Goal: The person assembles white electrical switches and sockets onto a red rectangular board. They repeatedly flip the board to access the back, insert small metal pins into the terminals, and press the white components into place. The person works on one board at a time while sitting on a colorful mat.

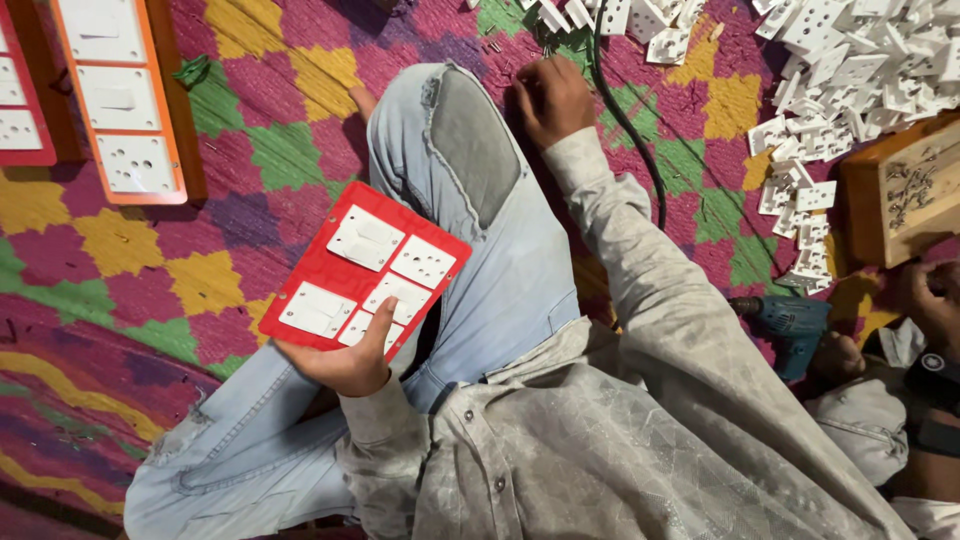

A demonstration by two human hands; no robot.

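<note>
left hand (345, 362) grips red panel (362, 273) at its 6 o'clock edge, propped on knee (470, 140). right hand (552, 98) at 12 o'clock, fingers curled among screws (492, 42); what it grasps cannot be told. likely risk: panel slipping off the sloped knee under this one-edge hold.

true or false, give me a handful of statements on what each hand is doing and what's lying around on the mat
1. The left hand holds a red switch panel fitted with white switches and sockets. True.
2. The right hand holds the blue drill. False: the blue drill lies on the mat with neither hand on it; the right hand reaches down to the mat near small screws.
3. A heap of white socket parts lies at the upper right. True.
4. The orange-edged panel rests on the person's knee. False: it lies on the mat at the upper left.
5. A black cable runs past the right hand. True.
</note>
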